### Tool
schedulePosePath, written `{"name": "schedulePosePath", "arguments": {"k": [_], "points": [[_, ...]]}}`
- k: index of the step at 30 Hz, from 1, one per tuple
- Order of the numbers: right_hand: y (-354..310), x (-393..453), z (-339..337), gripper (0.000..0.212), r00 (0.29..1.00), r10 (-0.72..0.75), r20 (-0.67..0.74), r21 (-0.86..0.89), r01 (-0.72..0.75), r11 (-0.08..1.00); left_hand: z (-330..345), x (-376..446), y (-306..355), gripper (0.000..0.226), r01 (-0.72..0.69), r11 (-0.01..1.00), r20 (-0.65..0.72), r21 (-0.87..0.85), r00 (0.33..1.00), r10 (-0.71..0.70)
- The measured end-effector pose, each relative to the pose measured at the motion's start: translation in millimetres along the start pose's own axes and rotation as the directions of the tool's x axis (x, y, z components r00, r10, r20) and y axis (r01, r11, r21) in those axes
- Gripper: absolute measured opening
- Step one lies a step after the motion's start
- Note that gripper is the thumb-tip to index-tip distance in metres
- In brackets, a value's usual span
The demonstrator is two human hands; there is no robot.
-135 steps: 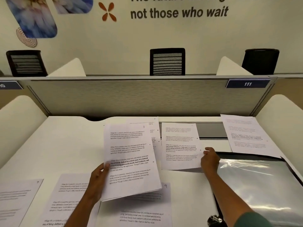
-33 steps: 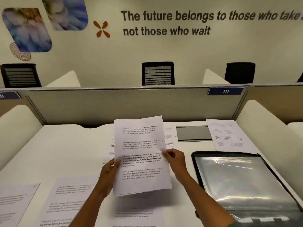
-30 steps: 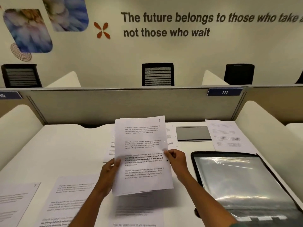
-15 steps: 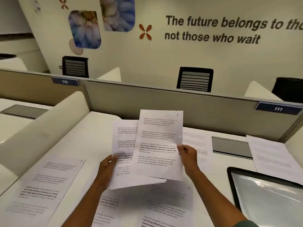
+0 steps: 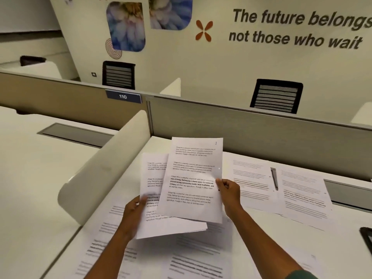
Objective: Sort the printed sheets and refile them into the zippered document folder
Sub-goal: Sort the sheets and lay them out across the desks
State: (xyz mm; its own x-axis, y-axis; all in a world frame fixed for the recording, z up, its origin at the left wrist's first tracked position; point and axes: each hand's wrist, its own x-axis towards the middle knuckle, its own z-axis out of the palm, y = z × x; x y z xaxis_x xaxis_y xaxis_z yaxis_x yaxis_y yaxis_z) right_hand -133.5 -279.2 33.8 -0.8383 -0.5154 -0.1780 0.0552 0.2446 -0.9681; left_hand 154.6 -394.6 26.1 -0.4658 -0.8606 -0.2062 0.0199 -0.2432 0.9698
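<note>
Above the white desk (image 5: 342, 234) I hold printed sheets in both hands. My right hand (image 5: 228, 191) pinches the right edge of the front sheet (image 5: 193, 178), which carries paragraphs of text. My left hand (image 5: 133, 210) grips the left edge of a small stack of sheets (image 5: 153, 184) fanned out behind it to the left. More printed sheets (image 5: 298, 190) lie flat on the desk to the right and below my hands. Only a dark corner of the zippered document folder (image 5: 367, 237) shows at the right edge.
A pen (image 5: 274, 178) lies on the sheets at the right. A curved white divider (image 5: 104, 168) bounds the desk on the left, and a grey partition (image 5: 261, 135) with a plate marked 110 closes the back. Black chairs stand beyond it.
My view has swung left, so the folder has slid almost out of frame. The front sheet in my right hand has parted from the stack in my left, which now fans out to the left.
</note>
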Motion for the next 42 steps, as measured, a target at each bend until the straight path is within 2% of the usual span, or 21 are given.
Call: {"name": "schedulePosePath", "arguments": {"k": [6,13,21,27,34,39,42], "points": [[-3.0,-3.5,90.0,0.026,0.999,0.034,-0.021,-0.007,-0.035,0.999,-89.9,35.5,13.8,0.029,0.040,0.999,0.001,-0.009,0.999,-0.040],[-8.3,9.8,138.6,0.029,0.994,0.068,-0.087,0.008,-0.068,0.998,-125.5,67.8,22.1,0.029,0.045,0.999,0.027,-0.005,0.999,-0.045],[4.6,14.3,139.5,0.030,0.976,0.108,-0.188,0.003,-0.110,0.994,-129.8,91.0,17.7,0.030,0.103,0.995,0.072,0.001,0.992,-0.103],[0.4,5.9,132.1,0.031,0.975,0.100,-0.198,0.003,-0.101,0.995,-131.0,78.5,19.7,0.029,0.131,0.991,0.073,-0.005,0.989,-0.130],[-13.9,-6.8,129.7,0.026,0.983,0.077,-0.169,0.062,-0.068,0.996,-140.8,34.2,25.3,0.031,0.130,0.992,0.034,-0.010,0.991,-0.129],[-15.6,-13.4,130.9,0.027,0.986,0.097,-0.133,0.077,-0.087,0.993,-151.4,-14.0,8.7,0.051,0.143,0.988,0.005,-0.052,0.990,-0.143],[-11.6,-11.5,135.8,0.027,0.988,0.103,-0.116,0.058,-0.097,0.994,-161.2,-39.2,-5.1,0.039,0.173,0.983,-0.006,-0.061,0.985,-0.174]]}}
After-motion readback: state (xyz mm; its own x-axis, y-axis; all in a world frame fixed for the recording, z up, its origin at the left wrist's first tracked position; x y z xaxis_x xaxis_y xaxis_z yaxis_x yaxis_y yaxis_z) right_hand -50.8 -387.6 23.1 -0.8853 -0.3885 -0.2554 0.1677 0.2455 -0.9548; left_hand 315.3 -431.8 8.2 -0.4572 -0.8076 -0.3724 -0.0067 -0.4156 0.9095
